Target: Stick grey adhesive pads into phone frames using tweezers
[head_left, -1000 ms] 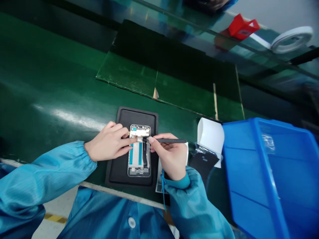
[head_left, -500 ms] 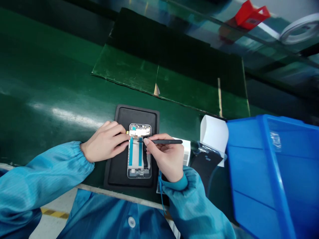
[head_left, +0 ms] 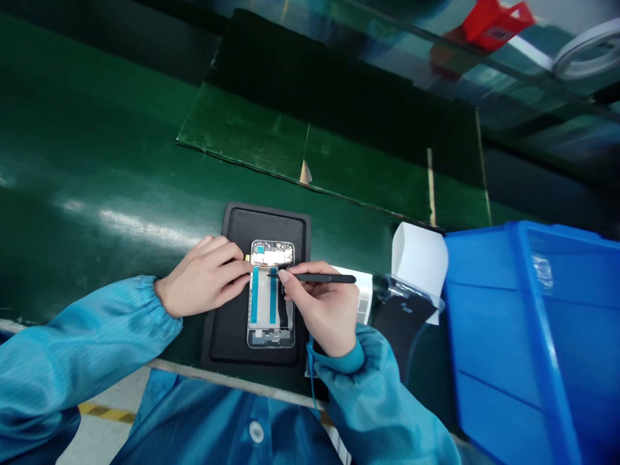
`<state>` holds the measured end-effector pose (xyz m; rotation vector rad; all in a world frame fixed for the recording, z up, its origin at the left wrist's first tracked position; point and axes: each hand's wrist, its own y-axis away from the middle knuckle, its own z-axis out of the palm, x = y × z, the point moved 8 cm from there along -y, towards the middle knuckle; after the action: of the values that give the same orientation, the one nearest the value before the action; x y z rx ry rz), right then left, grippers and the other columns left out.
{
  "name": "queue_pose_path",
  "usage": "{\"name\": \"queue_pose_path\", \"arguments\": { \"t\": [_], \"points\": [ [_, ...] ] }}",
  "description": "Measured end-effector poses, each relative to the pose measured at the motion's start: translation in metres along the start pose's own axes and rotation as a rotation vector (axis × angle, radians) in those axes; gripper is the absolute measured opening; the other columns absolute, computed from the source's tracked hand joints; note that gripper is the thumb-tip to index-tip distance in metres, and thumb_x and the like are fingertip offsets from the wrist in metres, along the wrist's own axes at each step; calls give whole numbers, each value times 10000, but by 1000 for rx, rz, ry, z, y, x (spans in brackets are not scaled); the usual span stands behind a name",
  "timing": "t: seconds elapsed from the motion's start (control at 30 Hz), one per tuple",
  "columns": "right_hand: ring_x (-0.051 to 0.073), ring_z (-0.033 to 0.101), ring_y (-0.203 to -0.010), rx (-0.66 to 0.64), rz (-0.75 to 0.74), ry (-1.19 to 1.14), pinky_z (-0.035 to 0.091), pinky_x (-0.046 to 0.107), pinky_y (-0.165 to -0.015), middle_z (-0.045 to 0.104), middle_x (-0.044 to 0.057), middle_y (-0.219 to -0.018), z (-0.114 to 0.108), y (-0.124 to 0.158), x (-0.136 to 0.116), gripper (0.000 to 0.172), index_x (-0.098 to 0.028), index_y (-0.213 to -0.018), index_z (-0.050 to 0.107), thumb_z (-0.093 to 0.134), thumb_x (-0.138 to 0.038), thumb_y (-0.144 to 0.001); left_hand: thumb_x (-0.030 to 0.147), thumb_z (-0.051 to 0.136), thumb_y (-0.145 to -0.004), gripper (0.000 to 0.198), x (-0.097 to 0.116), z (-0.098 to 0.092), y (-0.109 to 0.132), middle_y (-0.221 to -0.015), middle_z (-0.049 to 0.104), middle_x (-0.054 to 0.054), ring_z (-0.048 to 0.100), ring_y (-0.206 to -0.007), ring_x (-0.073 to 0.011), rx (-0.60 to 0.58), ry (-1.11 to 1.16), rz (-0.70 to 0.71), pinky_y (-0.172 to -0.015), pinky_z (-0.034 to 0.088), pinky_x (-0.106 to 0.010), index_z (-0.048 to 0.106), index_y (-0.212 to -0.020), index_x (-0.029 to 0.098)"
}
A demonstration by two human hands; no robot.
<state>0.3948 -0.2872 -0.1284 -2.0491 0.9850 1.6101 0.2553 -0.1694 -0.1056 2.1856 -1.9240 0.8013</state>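
Holding a partly assembled phone housing [head_left: 271, 294] flat on a black rubber mat [head_left: 230, 336], lower centre of the view, the left hand [head_left: 203, 279] steadies its upper left edge, fingers [head_left: 237, 271] pressed together. The right hand [head_left: 320, 310] pinches black tweezers [head_left: 329, 278], tips over the housing's blue strips near the top. A blue plastic bin [head_left: 513, 336] stands at the view's right edge, on green bench matting [head_left: 97, 161].

Smooth bright metal is noted on the phone frame [head_left: 271, 329]; matt black finish on the tweezers [head_left: 324, 278] and rubbery mat [head_left: 227, 342]; glossy green on the bench [head_left: 97, 161], left of frame; glossy blue plastic on the bin [head_left: 516, 258], right of frame.
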Motion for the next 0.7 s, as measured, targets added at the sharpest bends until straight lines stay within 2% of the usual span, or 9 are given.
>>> {"name": "queue_pose_path", "arguments": {
  "t": [0.7],
  "points": [
    [131, 626, -458, 5, -17, 15, 511, 220, -425, 681, 6, -642, 1, 0, -5, 135, -184, -775, 690, 785, -279, -763, 256, 511, -976, 182, 1, -2, 0, -921, 606, -58, 520, -847, -190, 6, -3, 13, -718, 387, -341, 663, -1014, 163]
  ]
}}
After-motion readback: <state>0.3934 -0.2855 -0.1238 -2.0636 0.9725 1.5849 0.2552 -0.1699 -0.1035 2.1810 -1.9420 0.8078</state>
